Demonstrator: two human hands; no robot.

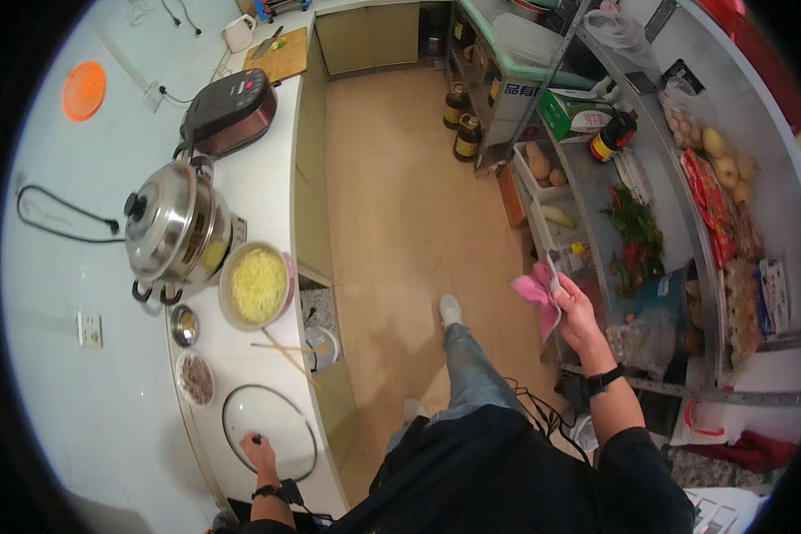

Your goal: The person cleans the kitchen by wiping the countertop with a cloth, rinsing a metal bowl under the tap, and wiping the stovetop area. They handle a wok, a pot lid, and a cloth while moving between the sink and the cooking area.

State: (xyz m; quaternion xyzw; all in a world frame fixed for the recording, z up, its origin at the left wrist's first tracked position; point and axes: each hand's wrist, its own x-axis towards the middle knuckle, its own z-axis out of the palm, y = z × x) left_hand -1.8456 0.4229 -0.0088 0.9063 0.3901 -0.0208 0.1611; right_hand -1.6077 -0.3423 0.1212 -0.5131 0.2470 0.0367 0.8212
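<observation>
My left hand (pixel 259 454) grips the black knob of a round glass lid (pixel 287 417) over the white counter. My right hand (pixel 576 312) holds a folded pink cloth (pixel 541 294) out beside the shelving. Ahead of the lid, a pot of yellow shredded food (pixel 259 284) stands near the counter's edge, with a pair of chopsticks (pixel 294 357) lying crossed close by. A bowl of dark reddish food (pixel 196 378) and a small metal bowl (pixel 185 326) sit along the wall side. A lidded stainless steel steamer (pixel 167 220) stands beyond them.
A multicooker (pixel 230 110) and a cutting board (pixel 294 57) bearing a knife (pixel 268 42) are farther along the counter. Metal shelving (pixel 667 167) with vegetables and packages lines the right side. Large bottles (pixel 467 137) stand on the floor; cables (pixel 541 410) hang near my right side.
</observation>
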